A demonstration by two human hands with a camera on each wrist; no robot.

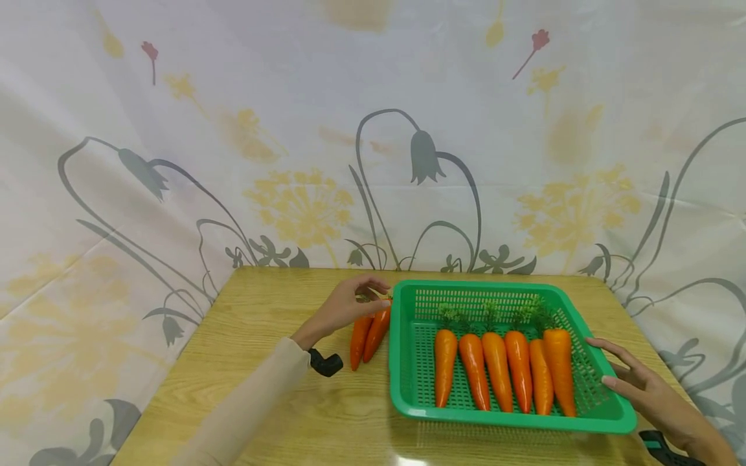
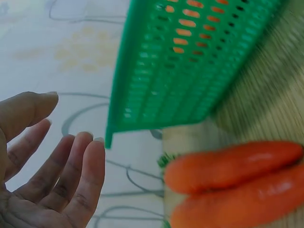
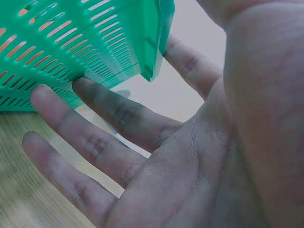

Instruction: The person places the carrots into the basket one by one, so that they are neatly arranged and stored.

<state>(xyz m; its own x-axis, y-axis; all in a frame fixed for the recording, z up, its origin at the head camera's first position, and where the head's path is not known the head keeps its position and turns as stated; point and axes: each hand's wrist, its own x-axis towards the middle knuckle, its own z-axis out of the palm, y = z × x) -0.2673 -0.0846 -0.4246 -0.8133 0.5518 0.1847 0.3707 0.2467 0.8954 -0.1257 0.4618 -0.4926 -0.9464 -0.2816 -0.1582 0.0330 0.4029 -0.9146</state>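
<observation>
A green plastic basket (image 1: 513,422) on the table holds several orange carrots (image 1: 497,369) with leafy green tops, lying side by side. Two more carrots (image 1: 367,336) lie on the table just left of the basket. Over their top ends is my left hand (image 1: 350,304), its fingers loosely bent and nothing between them. The left wrist view shows this hand (image 2: 57,180) apart from both carrots (image 2: 232,166) and the basket wall. My right hand (image 1: 647,388) touches the basket's right rim. Seen from the right wrist, the fingers (image 3: 137,118) are fairly straight against the slotted outer wall.
Pale yellowish wood makes up the tabletop (image 1: 233,362). A white cloth (image 1: 373,213) printed with flowers hangs behind it and along both sides. Each wrist carries a dark strap-on device (image 1: 326,363).
</observation>
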